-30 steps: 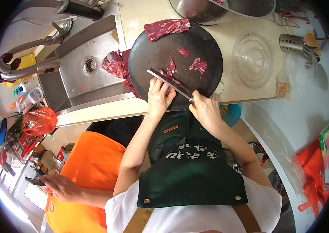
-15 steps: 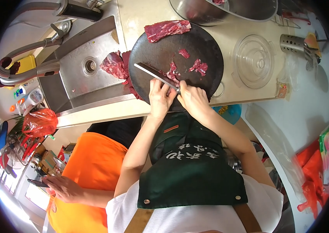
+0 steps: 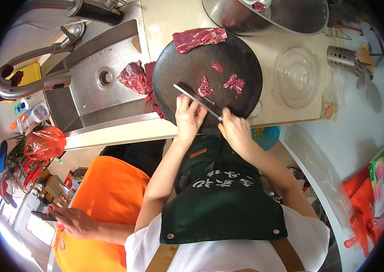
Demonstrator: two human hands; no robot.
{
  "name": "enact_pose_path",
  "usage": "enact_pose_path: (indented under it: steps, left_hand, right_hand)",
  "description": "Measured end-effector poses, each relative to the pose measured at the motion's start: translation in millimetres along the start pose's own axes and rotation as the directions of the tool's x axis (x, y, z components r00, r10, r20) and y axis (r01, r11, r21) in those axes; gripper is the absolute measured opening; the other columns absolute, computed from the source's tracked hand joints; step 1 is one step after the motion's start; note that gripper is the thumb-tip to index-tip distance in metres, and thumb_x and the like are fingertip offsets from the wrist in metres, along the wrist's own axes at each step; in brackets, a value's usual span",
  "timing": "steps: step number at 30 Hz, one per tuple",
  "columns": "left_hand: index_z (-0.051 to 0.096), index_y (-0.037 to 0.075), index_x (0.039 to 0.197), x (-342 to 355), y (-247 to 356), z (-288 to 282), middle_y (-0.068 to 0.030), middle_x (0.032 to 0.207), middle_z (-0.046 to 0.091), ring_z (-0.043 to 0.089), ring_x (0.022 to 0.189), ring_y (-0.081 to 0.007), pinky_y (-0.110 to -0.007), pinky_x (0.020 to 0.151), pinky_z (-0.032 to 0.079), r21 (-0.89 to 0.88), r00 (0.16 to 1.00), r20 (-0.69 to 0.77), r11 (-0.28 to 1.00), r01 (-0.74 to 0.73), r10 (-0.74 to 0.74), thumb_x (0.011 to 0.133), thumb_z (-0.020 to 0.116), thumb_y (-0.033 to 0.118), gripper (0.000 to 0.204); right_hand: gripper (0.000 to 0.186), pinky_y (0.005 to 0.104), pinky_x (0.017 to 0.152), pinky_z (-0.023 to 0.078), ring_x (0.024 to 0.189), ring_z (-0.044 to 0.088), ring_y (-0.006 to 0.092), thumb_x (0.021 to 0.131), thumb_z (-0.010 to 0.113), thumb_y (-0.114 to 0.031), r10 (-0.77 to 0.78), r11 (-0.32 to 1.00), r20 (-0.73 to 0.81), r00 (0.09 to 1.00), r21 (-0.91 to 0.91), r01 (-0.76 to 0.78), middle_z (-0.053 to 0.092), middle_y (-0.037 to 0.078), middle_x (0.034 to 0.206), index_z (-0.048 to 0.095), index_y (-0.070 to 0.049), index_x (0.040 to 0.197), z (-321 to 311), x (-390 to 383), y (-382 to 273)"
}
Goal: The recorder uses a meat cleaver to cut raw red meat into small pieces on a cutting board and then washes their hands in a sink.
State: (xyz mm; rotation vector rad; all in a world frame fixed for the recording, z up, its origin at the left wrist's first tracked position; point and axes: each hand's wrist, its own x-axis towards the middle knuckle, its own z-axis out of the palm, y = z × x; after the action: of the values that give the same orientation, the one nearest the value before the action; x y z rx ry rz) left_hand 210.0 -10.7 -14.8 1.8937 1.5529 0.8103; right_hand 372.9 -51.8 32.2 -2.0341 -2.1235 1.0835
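A kitchen knife [image 3: 199, 102] lies slantwise over the round dark cutting board [image 3: 178, 63], its handle in the closed grip of my right hand [image 3: 237, 131]. Just on the near side of the blade, my left hand [image 3: 189, 120] has its fingers curled down at the board. A bit of red meat shows between them; most of it is hidden. Beyond the blade lies a cut piece of raw meat [image 3: 205, 86], with smaller scraps [image 3: 234, 83] to its right. A long slab of raw meat [image 3: 199, 39] rests at the board's far edge.
More raw meat [image 3: 134, 78] sits left of the board, beside the steel sink [image 3: 83, 68]. A metal pot [image 3: 232, 18] stands behind, and a clear lid [image 3: 297, 77] lies to the right. At my left, a person in an orange apron [image 3: 106, 195] holds a phone [image 3: 44, 215].
The knife and my right hand have shifted right and toward me. The cut meat beyond the blade is now apart from it. My left hand has barely moved.
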Motion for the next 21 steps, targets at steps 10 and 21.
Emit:
enact_pose_path:
  steps: [10, 21]
  left_hand:
    - [0.067, 0.002, 0.089, -4, -1, 0, -0.0139, 0.104, 0.057, 0.054, 0.102, -0.0334, -0.042, 0.085, 0.05, 0.028, 0.997, 0.021, 0.997, -0.071, 0.071, 0.066, 0.075, 0.001, 0.024]
    - [0.066, 0.002, 0.093, -9, -2, -3, -0.0121, 0.103, 0.058, 0.054, 0.102, -0.0337, -0.042, 0.086, 0.05, 0.041, 0.992, 0.034, 0.991, -0.124, 0.123, 0.066, 0.074, 0.001, 0.028]
  right_hand:
    - [0.025, 0.0464, 0.059, 0.054, 0.068, 0.068, 0.0365, 0.082, 0.068, -0.017, -0.004, 0.998, -0.08, 0.997, 0.064, 0.009, 0.066, 0.02, 0.074, 0.051, -0.002, 0.092, 0, 13, 21]
    - [0.029, 0.0455, 0.054, 0.05, 0.061, 0.065, 0.0359, 0.078, 0.071, -0.013, -0.088, 0.992, -0.13, 0.988, 0.082, 0.099, 0.063, 0.016, 0.067, 0.051, -0.003, 0.095, -6, -19, 9]
